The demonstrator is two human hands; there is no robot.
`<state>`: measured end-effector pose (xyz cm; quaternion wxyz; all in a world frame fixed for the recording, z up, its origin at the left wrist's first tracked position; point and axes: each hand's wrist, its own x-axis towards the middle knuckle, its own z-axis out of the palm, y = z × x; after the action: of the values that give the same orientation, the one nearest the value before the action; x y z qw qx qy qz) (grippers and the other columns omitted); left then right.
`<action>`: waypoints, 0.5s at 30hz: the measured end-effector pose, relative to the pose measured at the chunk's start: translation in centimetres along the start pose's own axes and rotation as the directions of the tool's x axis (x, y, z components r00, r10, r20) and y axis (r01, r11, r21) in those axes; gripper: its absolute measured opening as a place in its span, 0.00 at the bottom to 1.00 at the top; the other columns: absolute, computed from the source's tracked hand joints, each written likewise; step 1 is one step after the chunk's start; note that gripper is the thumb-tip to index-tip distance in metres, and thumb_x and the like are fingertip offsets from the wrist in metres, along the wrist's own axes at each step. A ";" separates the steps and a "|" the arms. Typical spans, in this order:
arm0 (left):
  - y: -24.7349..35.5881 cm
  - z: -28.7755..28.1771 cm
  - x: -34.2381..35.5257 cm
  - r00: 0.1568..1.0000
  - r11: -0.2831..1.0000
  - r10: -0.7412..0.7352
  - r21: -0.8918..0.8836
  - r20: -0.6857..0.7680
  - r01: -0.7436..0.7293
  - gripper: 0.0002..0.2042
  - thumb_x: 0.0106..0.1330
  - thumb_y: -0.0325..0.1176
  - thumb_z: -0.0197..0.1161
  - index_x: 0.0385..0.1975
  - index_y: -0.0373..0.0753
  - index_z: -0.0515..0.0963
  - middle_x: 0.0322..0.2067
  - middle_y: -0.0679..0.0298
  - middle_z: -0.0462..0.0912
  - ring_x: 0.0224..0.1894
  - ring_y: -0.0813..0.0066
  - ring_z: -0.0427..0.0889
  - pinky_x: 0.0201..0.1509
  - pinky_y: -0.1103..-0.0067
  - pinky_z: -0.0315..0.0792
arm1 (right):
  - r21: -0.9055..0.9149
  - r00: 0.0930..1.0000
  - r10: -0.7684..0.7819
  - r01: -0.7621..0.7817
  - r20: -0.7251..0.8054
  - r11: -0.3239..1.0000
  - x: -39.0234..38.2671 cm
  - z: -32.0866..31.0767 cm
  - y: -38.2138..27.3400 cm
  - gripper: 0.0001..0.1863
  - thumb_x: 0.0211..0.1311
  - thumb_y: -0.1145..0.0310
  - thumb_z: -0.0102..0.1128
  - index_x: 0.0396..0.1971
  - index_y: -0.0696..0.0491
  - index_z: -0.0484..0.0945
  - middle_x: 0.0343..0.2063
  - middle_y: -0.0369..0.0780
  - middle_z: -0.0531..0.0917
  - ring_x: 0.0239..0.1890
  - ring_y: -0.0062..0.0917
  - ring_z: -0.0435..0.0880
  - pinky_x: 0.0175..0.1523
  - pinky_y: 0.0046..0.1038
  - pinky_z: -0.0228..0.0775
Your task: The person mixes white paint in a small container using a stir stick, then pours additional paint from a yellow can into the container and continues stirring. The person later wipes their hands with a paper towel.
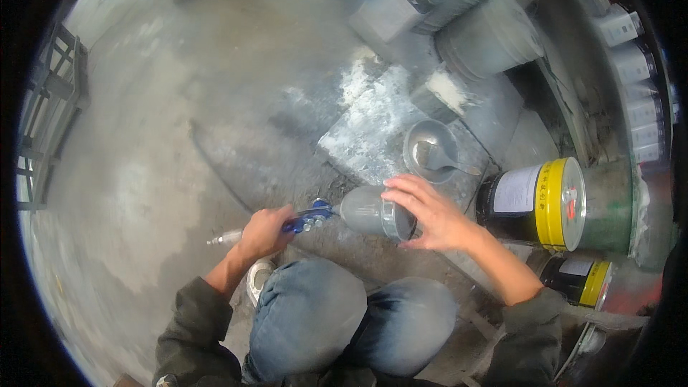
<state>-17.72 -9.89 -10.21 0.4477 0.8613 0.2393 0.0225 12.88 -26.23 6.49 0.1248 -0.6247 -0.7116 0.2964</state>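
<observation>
The left grip, the person's left hand (265,231), is curled around the blue spray gun (315,216); how its fingers lie underneath cannot be told. The right grip, the right hand (438,216), pinches the wide end of the grey cup (364,212) between fingers above and thumb below. Gun and cup are joined and held in the air just in front of the knees (308,308), the cup lying on its side with its narrow neck toward the gun. A pale metal fitting (226,238) sticks out past the left hand.

The gun looks stiff and likely fairly heavy for its size, as metal would be; the cup seems lighter, smooth-walled and perhaps slippery if wet or dusty. Its wall may give a little under a squeeze. The sound holds are the gun's body on the left and the cup's ringed rim on the right, sparing the neck, probably the weakest spot. Whether the cup holds anything cannot be told.

Beyond the right hand, a grey bowl (413,145) with a ladle (466,168) in it rests near the white powder (373,125).
</observation>
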 end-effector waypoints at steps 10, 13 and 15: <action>0.0 -1.6 1.8 0.992 0.992 0.061 0.104 0.114 -0.073 0.13 0.52 0.30 0.68 0.37 0.41 0.76 0.29 0.53 0.83 0.36 0.48 0.83 0.40 0.60 0.75 | -0.467 0.903 -0.424 0.405 0.070 0.786 -1.6 1.1 0.9 0.42 0.47 0.70 0.71 0.66 0.40 0.67 0.67 0.36 0.67 0.69 0.45 0.65 0.70 0.46 0.67; 0.1 -0.7 1.7 0.999 0.995 0.006 0.104 0.053 -0.012 0.13 0.53 0.31 0.66 0.38 0.41 0.76 0.32 0.53 0.83 0.38 0.48 0.83 0.41 0.60 0.76 | 0.011 0.970 0.139 -0.139 -0.201 0.990 -1.4 1.7 -0.7 0.49 0.43 0.57 0.79 0.67 0.48 0.65 0.65 0.46 0.69 0.67 0.46 0.69 0.69 0.44 0.67; 1.0 0.2 1.6 0.998 0.992 -0.055 0.111 -0.008 0.056 0.13 0.55 0.31 0.66 0.39 0.41 0.75 0.35 0.53 0.83 0.39 0.48 0.83 0.41 0.60 0.76 | 0.267 0.898 0.393 -0.336 -0.197 0.903 -0.5 2.5 0.9 0.55 0.38 0.50 0.82 0.68 0.52 0.63 0.64 0.51 0.69 0.66 0.46 0.71 0.69 0.42 0.66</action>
<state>-15.84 -9.78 -9.86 0.3987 0.8779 0.2652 -0.0013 12.35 -27.30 4.05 0.2242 -0.7610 -0.5216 0.3139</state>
